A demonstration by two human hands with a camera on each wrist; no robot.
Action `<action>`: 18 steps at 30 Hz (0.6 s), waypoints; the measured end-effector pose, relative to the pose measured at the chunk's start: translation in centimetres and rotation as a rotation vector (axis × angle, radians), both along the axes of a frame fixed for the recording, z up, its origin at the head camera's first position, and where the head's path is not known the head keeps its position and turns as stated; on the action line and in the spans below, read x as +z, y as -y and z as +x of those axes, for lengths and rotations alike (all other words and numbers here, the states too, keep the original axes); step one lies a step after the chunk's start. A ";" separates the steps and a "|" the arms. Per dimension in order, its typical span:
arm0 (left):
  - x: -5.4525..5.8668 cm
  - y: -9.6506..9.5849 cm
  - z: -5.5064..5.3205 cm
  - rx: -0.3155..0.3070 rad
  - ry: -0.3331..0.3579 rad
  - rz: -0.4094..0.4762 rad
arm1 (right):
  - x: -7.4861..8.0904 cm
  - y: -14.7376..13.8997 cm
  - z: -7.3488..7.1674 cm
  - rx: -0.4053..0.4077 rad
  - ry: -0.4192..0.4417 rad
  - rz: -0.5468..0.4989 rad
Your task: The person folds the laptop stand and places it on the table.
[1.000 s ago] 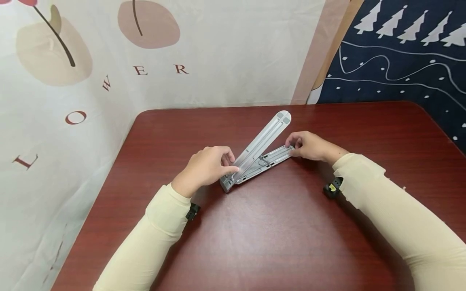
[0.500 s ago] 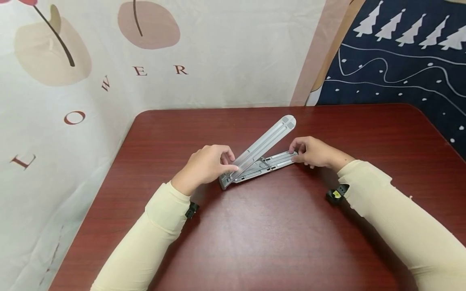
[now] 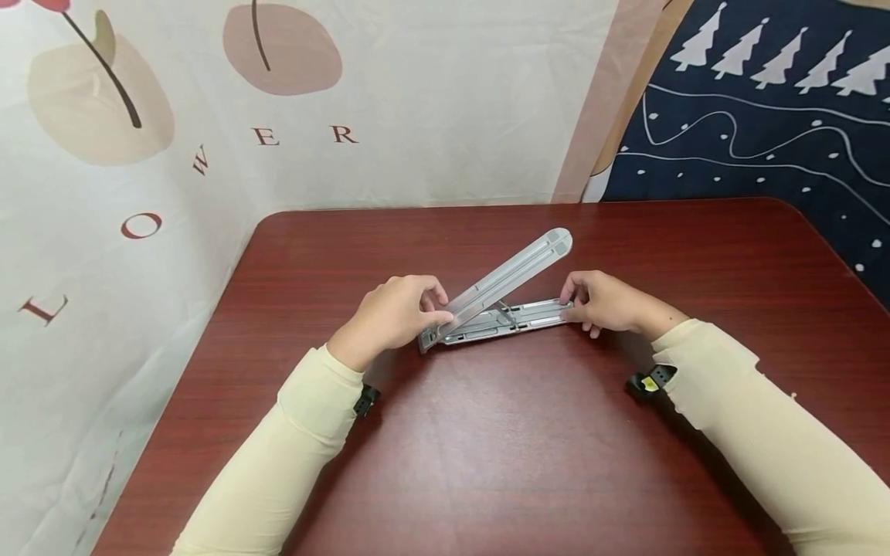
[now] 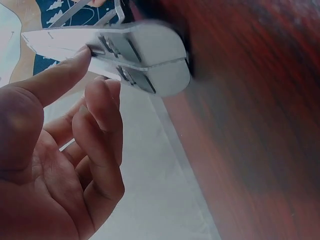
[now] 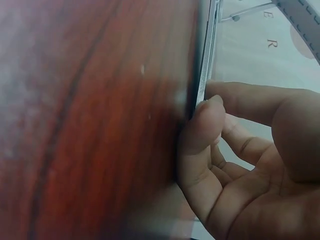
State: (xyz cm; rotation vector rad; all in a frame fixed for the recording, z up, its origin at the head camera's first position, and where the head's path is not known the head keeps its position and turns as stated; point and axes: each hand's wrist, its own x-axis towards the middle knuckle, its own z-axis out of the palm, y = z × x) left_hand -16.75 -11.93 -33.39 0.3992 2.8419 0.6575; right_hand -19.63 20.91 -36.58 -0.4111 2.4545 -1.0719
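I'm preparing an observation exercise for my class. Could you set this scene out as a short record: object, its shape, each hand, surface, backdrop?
Object: silver hinged stand
Shape: partly open; upper bar slants up from lower bar, a thin strut between them
Left hand: pinches the upper bar near the joined end
Right hand: pinches the lower bar's free end
Surface: reddish-brown table with wood grain
Backdrop: pale sheet with printed letters; dark blue sheet with white trees

Silver folding stand (image 3: pixel 490 289), partly unfolded, upper arm (image 3: pixel 528 260) slanting up (round-tipped), on the table (image 3: pixel 514 440)
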 end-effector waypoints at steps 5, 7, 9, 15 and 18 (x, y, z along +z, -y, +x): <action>-0.2 -0.1 -0.1 0.003 0.001 -0.004 | -0.1 -0.2 0.5 -0.004 0.014 -0.003; -0.2 -0.2 -0.2 0.006 0.003 -0.005 | -0.2 -0.3 0.7 0.000 0.010 0.003; -0.3 -0.2 -0.3 0.009 0.003 -0.008 | -0.3 -0.5 0.9 0.009 0.004 0.005; -0.2 -0.3 -0.5 0.016 0.005 -0.014 | -0.2 -0.7 1.5 0.024 0.005 0.004; -0.3 -0.3 -0.6 0.026 0.012 -0.019 | -0.1 -0.7 1.7 0.025 0.005 0.007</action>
